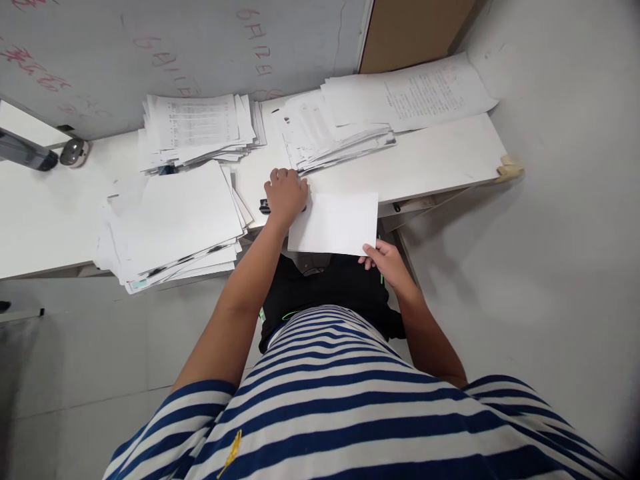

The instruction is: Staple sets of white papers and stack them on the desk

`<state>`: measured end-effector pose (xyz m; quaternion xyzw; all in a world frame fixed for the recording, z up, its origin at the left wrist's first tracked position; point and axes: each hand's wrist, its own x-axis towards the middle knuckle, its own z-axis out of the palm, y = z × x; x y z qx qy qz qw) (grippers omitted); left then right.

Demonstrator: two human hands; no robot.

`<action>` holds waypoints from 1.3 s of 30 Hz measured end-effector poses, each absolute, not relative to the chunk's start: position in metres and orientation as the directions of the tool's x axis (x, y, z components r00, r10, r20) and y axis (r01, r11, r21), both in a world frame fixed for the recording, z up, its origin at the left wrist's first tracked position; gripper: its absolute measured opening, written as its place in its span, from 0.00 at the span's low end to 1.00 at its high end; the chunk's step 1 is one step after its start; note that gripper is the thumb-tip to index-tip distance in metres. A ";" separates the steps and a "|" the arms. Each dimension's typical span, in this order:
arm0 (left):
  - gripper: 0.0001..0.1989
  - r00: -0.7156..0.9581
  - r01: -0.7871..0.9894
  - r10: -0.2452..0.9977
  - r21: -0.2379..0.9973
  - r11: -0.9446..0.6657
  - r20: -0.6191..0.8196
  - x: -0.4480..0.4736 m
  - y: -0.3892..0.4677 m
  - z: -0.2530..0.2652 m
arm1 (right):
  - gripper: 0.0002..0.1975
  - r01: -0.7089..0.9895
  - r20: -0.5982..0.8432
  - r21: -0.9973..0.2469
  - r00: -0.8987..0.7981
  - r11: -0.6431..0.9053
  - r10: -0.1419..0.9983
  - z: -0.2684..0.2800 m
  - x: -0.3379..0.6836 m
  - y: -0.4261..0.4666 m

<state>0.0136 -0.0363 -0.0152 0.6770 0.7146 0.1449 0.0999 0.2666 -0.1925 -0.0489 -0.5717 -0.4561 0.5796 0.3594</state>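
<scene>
A white sheaf of paper (340,220) juts out over the front edge of the desk. Its near right corner is pinched between the thumb and fingers of my right hand (383,260). At the sheaf's far left corner, my left hand (287,195) is closed over a black stapler (265,207). Most of the stapler is hidden under that hand; only its dark ends show on either side. I cannot tell whether the paper's corner sits inside its jaws.
A large paper pile (185,207) lies left on the white desk (440,160), overhanging the front edge. Behind it stands a printed stack (200,127). More papers (325,127) and a long printed sheet (425,93) lie at the back. A whiteboard (200,40) rises behind.
</scene>
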 end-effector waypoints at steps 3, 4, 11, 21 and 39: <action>0.19 -0.066 0.941 0.997 0.335 0.045 0.050 0.013 -0.035 -0.016 | 0.15 0.105 -0.335 -0.939 -0.073 -0.327 0.939 -0.051 0.266 -0.193; 0.20 -0.067 0.943 0.997 0.329 0.047 0.048 0.013 -0.036 -0.015 | 0.15 0.107 -0.334 -0.939 -0.064 -0.327 0.940 -0.051 0.266 -0.193; 0.20 -0.072 0.948 0.997 0.310 0.071 -0.010 0.016 -0.040 -0.004 | 0.14 0.138 -0.328 -0.937 -0.033 -0.321 0.944 -0.047 0.262 -0.193; 0.20 -0.069 0.926 0.998 0.373 0.058 0.016 0.013 -0.033 -0.018 | 0.14 0.180 -0.333 -0.927 0.013 -0.330 0.943 -0.053 0.258 -0.196; 0.18 0.001 0.881 0.951 0.450 -0.147 0.309 -0.042 -0.078 -0.005 | 0.15 0.522 -0.060 -0.835 0.229 -0.174 0.972 -0.036 0.253 -0.180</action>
